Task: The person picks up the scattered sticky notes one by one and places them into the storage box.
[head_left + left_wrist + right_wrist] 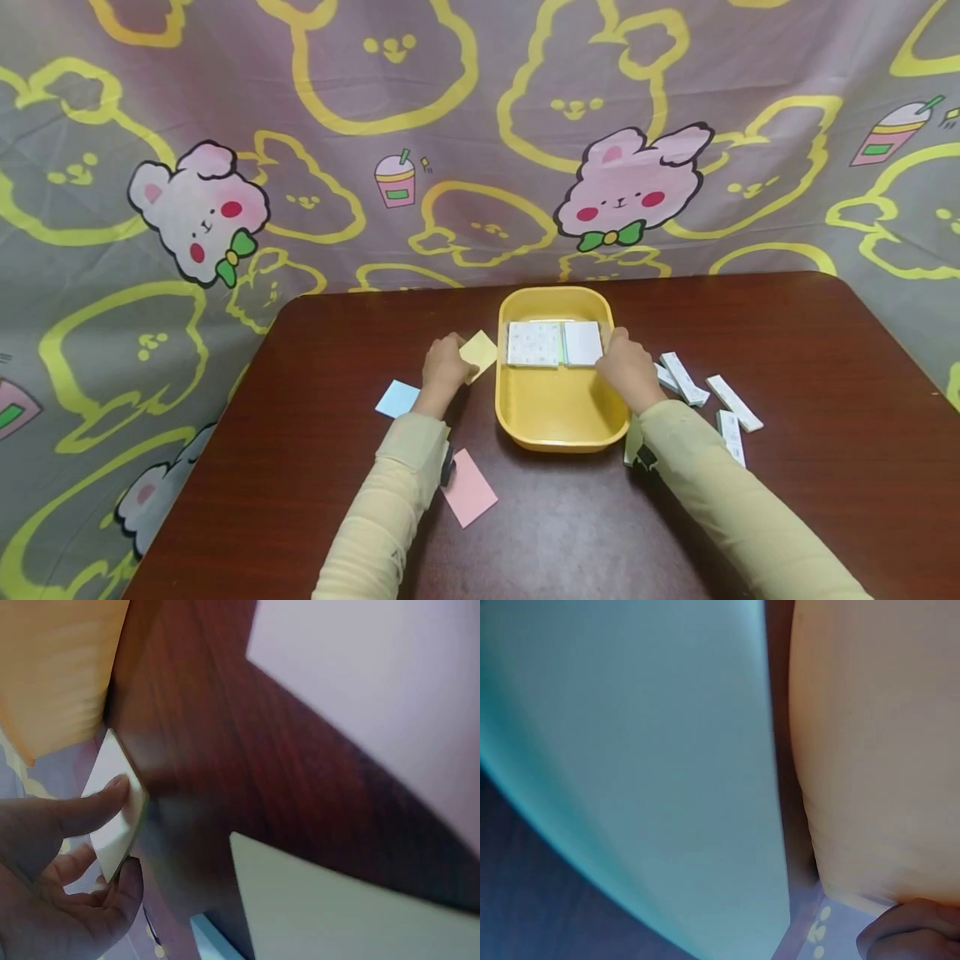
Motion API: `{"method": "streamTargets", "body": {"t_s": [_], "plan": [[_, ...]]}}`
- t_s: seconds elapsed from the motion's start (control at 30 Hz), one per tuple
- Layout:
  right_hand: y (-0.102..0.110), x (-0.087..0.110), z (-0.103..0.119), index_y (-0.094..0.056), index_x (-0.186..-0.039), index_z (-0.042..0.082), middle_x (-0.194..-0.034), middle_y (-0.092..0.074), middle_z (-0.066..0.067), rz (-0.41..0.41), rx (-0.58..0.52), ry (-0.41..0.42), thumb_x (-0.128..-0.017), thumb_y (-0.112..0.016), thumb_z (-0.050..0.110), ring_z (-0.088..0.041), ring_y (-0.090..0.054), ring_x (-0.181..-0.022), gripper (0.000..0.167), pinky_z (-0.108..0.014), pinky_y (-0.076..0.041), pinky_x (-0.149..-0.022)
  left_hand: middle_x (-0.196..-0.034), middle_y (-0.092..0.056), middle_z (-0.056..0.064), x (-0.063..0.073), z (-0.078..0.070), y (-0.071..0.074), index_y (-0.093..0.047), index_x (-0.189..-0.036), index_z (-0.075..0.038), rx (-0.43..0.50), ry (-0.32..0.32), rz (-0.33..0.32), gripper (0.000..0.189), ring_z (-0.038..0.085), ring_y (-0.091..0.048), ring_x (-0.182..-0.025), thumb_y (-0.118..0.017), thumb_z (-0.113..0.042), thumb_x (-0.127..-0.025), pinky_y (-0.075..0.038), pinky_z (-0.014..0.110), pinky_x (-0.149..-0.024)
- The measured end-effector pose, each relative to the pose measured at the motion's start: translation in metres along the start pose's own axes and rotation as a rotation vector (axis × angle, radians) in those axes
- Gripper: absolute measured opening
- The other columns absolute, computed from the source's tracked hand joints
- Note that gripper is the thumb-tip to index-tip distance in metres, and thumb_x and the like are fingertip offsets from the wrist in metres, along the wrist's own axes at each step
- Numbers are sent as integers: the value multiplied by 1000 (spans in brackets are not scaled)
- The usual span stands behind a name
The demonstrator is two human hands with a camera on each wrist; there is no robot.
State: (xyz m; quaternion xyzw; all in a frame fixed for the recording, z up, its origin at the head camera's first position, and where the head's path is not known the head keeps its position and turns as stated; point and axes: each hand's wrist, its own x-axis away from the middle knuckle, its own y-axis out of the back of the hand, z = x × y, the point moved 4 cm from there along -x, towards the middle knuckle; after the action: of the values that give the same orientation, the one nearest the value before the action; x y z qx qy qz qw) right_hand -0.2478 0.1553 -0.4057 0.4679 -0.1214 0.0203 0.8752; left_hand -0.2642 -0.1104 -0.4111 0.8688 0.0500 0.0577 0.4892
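My left hand (445, 371) pinches a yellow sticky note pad (480, 353) just left of the yellow plastic basin (562, 421). In the left wrist view, the thumb lies on the pad's face (112, 817), with fingers behind it and the pad tilted. My right hand (628, 371) grips the basin's right rim; its fingertips are mostly hidden there. Inside the basin's far half lie a white patterned pad (534, 343) and a plain white pad (583, 342), side by side.
Left of the basin lie a blue pad (397, 398) and a pink pad (470, 488). A pale green pad (632, 442) sits partly under my right wrist. Several narrow white packs (734, 403) are scattered to the right. A patterned curtain (480, 150) hangs behind the table.
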Motion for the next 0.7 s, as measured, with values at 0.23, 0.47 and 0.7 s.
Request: {"method": "streamTargets", "body": {"t_s": [0.23,0.47,0.7], "plan": [[1,-2,-2,-37,-121,-11,-102,-58,-33,11,1,-17,-88,-46,12,-36,-57,-78,41,-40,-45,-61,-110,-66,22,-2,-1,2,-65,-113,0,105,24,-70,25,38,-62,-103,-59,-10,-90,-50,47,-85],[-1,-1,-2,-38,-119,-11,-103,-58,-34,9,-2,-15,-86,-46,12,-37,-57,-79,41,-42,-45,-63,-104,-71,16,-5,1,4,-68,-104,-2,222,45,-142,19,37,-66,-97,-60,-10,-89,-51,47,-85],[-2,-2,1,-39,-118,-11,-102,-58,-34,5,8,0,-86,-47,12,-37,-57,-79,40,-43,-46,-64,-85,-74,11,-5,0,8,-69,-98,-4,270,99,-155,21,30,-68,-85,-58,-13,-82,-52,42,-78]]}}
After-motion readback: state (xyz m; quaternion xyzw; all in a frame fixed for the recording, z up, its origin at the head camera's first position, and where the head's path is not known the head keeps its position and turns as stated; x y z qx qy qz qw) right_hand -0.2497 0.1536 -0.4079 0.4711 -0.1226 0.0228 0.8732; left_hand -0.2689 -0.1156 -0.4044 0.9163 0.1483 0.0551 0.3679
